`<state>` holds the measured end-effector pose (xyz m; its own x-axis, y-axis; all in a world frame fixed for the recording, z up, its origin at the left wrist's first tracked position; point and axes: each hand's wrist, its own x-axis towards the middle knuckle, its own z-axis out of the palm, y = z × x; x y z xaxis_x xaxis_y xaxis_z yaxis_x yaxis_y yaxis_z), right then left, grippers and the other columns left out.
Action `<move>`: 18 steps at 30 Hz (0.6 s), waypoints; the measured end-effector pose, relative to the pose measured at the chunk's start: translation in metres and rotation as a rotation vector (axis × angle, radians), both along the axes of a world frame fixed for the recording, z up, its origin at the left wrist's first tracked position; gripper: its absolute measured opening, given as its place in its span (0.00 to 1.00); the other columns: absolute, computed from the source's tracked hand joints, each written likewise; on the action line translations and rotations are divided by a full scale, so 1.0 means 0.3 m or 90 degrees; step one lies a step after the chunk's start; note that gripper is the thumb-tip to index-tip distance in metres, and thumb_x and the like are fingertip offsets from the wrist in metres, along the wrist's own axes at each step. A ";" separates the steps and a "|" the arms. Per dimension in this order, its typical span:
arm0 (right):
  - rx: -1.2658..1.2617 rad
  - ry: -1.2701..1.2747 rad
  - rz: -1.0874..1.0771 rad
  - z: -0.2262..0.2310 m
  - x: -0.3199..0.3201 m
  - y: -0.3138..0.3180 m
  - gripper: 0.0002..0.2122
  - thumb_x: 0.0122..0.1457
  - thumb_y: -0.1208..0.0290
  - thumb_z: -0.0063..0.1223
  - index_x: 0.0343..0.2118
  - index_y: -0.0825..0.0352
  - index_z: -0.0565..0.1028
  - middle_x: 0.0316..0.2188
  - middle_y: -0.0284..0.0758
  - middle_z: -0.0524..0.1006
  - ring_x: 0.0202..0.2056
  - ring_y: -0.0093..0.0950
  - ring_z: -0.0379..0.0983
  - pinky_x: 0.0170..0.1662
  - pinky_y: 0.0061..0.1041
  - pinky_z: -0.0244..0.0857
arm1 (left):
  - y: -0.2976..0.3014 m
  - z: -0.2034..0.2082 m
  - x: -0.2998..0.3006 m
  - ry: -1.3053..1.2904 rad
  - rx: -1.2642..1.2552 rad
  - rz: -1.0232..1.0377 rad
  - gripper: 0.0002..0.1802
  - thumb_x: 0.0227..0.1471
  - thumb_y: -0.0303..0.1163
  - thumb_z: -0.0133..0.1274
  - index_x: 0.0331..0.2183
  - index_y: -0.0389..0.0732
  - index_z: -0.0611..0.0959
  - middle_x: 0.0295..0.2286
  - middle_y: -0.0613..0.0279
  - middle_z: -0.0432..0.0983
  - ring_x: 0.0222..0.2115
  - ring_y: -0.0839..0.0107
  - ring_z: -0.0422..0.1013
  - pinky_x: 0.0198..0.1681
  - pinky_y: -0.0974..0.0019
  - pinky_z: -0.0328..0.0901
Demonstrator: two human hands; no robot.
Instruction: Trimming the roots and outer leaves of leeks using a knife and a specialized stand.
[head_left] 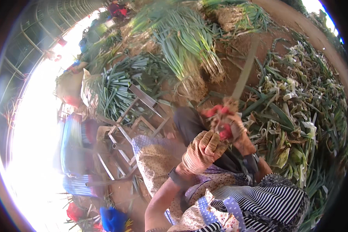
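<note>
My left hand (203,152), in a dirty tan glove, is closed with its fingers wrapped round in front of my lap; anything inside it is hidden. Just beyond it, to the right, is my right hand (231,124), in a red and tan glove, its fingers smeared by motion. A long pale-green strip (244,73), like a leek leaf, stretches away from the right hand's fingertips, blurred; whether the fingers grip it I cannot tell. Ahead of both hands lie bundles of leeks (187,50), with brown roots toward me.
On the right spreads a large heap of stripped leaves (294,96). To the left stand a metal frame (123,137) and cut green leek tops (120,83). A blue item (113,219) lies at the lower left. More rooted leeks (232,17) are piled at the back.
</note>
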<state>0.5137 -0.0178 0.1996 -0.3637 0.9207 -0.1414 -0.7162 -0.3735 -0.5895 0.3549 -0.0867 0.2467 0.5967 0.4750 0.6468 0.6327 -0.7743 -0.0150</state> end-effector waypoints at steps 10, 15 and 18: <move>0.146 -0.892 -0.132 -0.727 0.196 0.099 0.09 0.51 0.71 0.54 0.35 0.66 0.71 0.26 0.33 0.75 0.28 0.25 0.71 0.33 0.22 0.64 | 0.485 0.059 0.158 -0.069 -0.492 -0.091 0.13 0.47 0.36 0.52 0.37 0.44 0.78 0.27 0.60 0.74 0.31 0.60 0.71 0.34 0.60 0.66; 0.205 -0.876 -0.103 -0.977 0.094 0.058 0.06 0.45 0.69 0.54 0.26 0.63 0.73 0.23 0.34 0.75 0.28 0.29 0.72 0.33 0.26 0.65 | 0.670 -0.093 0.251 -0.188 -0.558 -0.201 0.14 0.46 0.36 0.53 0.38 0.43 0.80 0.32 0.58 0.76 0.34 0.58 0.71 0.38 0.61 0.67; 0.232 -0.880 -0.102 -1.076 0.057 0.188 0.04 0.42 0.68 0.54 0.21 0.62 0.74 0.22 0.35 0.76 0.29 0.31 0.73 0.33 0.28 0.65 | 0.766 -0.176 0.274 -0.385 -0.814 -0.128 0.14 0.47 0.35 0.56 0.37 0.39 0.80 0.29 0.58 0.77 0.32 0.65 0.73 0.37 0.65 0.67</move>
